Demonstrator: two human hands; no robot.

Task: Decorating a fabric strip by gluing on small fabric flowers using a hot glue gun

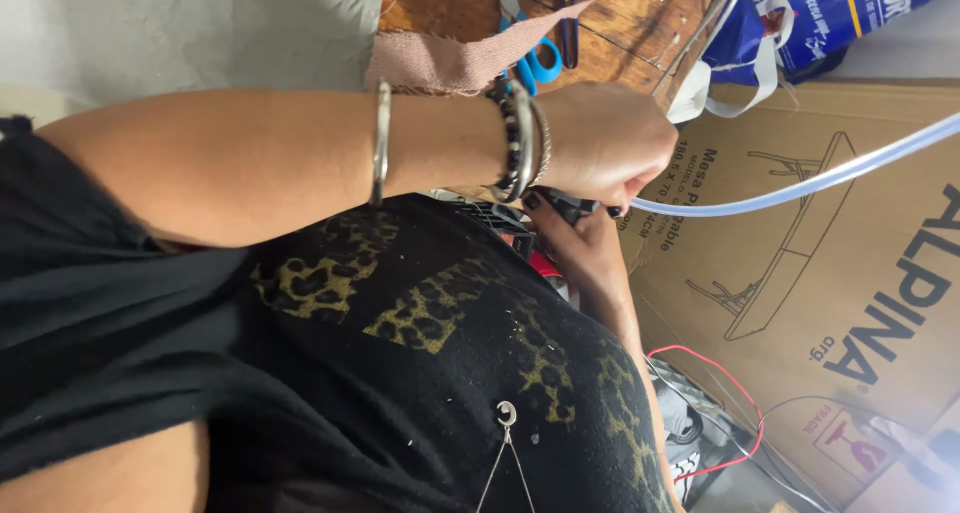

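Nearest the camera: a black shirt [420, 373] of soft knit, printed with gold leopard patches and flecked with pale lint; a thin metal ring on a wire pendant [506, 415] hangs against it. A bare forearm crosses the view above it, carrying a plain steel bangle [381, 143] and, at the wrist, beaded and metal bracelets [520, 141].

Surface and room: a worn wooden desk [620, 28] lies at the top, with a frayed pink cloth [450, 63] draped over its edge and blue-handled scissors [535, 58] lying on it. Beside it stands a large flat cardboard box [850, 273] printed with a line drawing of a folding table. A blue plastic bag [830, 18] sits above the box. Red and thin dark wires [740, 413] trail at the lower right.

Hands: one hand [605, 143], at the end of the braceleted arm, is clenched around the end of a clear flexible tube [800, 185], which runs off to the right across the box. The other hand [585, 248] lies just beneath, fingers at a small black part [570, 206] where the tube ends; its grip is hidden. Which hand is left or right cannot be told.
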